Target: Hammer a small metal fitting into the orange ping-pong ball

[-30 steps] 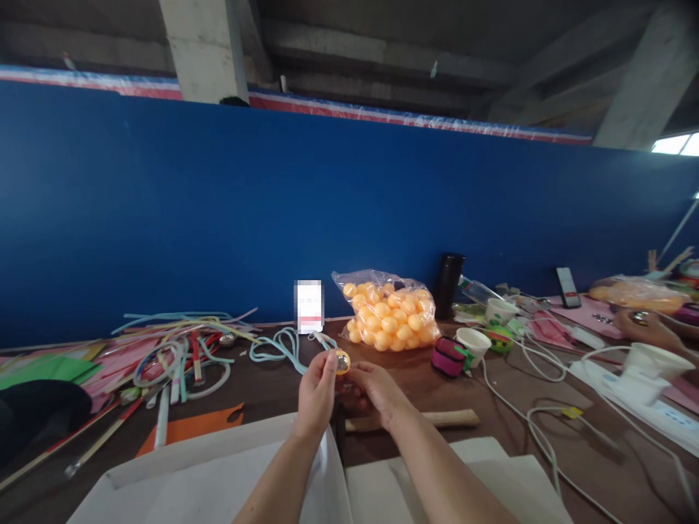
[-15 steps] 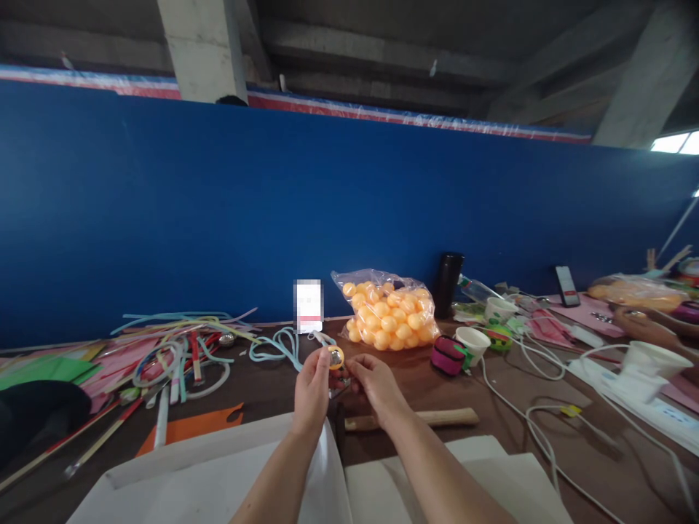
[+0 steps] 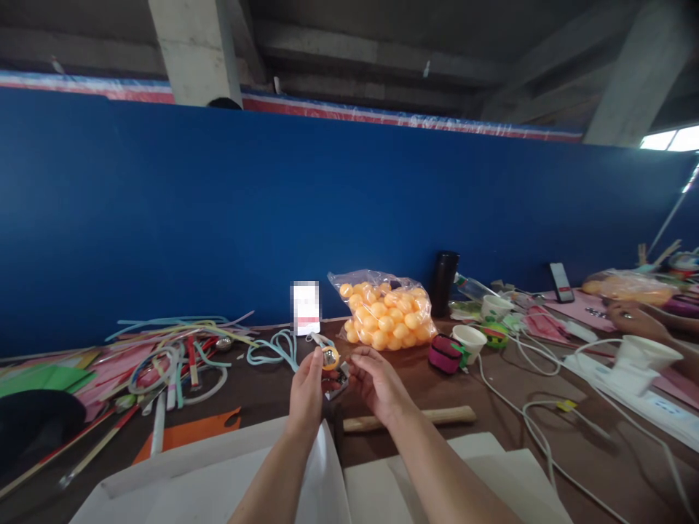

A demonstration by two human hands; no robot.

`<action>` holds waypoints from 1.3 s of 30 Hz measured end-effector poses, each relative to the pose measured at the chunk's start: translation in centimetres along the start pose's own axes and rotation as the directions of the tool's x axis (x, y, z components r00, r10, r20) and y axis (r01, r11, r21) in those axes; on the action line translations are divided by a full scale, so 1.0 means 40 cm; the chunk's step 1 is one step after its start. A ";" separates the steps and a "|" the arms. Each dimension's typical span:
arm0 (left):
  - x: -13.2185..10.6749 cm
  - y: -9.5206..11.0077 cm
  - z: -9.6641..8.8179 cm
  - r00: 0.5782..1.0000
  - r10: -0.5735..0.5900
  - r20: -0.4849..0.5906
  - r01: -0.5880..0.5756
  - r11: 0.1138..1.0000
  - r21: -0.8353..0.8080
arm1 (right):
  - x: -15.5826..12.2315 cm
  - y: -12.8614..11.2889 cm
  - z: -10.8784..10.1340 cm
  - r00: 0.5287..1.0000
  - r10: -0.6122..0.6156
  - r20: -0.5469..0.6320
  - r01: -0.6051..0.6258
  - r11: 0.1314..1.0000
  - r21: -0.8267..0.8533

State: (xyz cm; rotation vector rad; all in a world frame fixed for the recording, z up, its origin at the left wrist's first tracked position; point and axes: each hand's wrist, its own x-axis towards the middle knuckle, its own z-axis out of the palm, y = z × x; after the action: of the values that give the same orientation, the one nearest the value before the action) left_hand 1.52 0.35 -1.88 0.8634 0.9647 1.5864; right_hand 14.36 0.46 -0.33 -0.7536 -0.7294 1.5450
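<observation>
My left hand (image 3: 306, 393) is closed on a small round piece with an orange rim and a shiny silvery middle (image 3: 330, 357), pinched at the thumb. Just below it, between the two hands, is a small silvery piece (image 3: 339, 383) whose kind I cannot make out. My right hand (image 3: 376, 382) curls beside that piece with thumb and fingers drawn together; what its fingertips hold is partly hidden. Beneath the right forearm lies a hammer with a wooden handle (image 3: 448, 415), and white sheets (image 3: 234, 473) spread under both arms.
Behind my hands stand a clear bag of orange balls (image 3: 390, 316), a phone (image 3: 306, 309) and a black bottle (image 3: 446, 282). To the right are a magenta pouch (image 3: 444, 354), a paper cup (image 3: 468, 343), white cables and another person's hand (image 3: 628, 316). Tubes and coloured paper (image 3: 87, 378) crowd the left.
The orange-rimmed piece has tipped and shifted slightly left with my left hand. My right fingers have loosened and moved a little apart from it, and more of the silvery piece shows.
</observation>
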 end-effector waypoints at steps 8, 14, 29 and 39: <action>-0.002 0.005 0.001 1.000 -0.015 0.010 0.015 1.000 -0.008 | -0.005 0.001 0.002 0.998 0.025 0.066 -0.029 0.998 0.062; 0.000 0.003 0.000 0.999 -0.006 0.033 0.007 1.000 -0.010 | 0.000 0.006 0.007 0.997 0.028 0.074 -0.033 0.998 0.060; 0.006 -0.008 -0.006 1.000 0.013 0.010 -0.013 1.000 0.028 | 0.009 0.012 -0.001 1.000 0.011 -0.016 -0.010 1.000 0.029; 0.004 -0.006 -0.007 1.000 0.005 0.019 -0.005 1.000 0.027 | 0.000 0.002 0.005 1.000 -0.005 0.014 0.004 0.998 0.062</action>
State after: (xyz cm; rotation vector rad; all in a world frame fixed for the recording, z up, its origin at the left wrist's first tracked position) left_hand 1.34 0.52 -2.21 0.8982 0.9733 1.5703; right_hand 14.16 0.46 -0.28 -0.6946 -0.6901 1.5633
